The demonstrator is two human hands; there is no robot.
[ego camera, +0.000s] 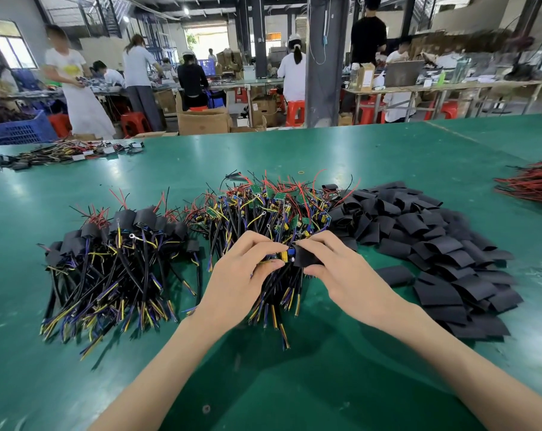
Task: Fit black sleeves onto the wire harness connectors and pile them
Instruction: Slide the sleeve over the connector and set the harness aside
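Green table point(388, 157): the far edge runs across the view behind all the piles, and a seam crosses the far right corner. Open green surface shows between the forearms down to the near side, and as a broad band between the piles and the far edge. Three heaps sit side by side mid-table: sleeved harness pile point(117, 250) at left, bare harness pile point(263, 206) in the centre, loose sleeve heap point(434, 244) at right, spreading toward the right forearm. A bundle of red wires point(530, 181) lies at the right edge, and a far harness bundle point(67, 152) near the far left edge, both well apart from the hands. Hands are together over the near side of the bare harness pile. The left hand point(235, 275) pinches a harness connector point(283, 255), its yellow and blue parts showing. The right hand point(341, 272) pinches one black sleeve point(305, 256), whose mouth touches the connector's end; how far it is on, cannot tell. Beyond the table, a blue crate point(18, 129) holds dark tangled material, kind unclear. A cardboard box point(203, 121) stands open, contents hidden.
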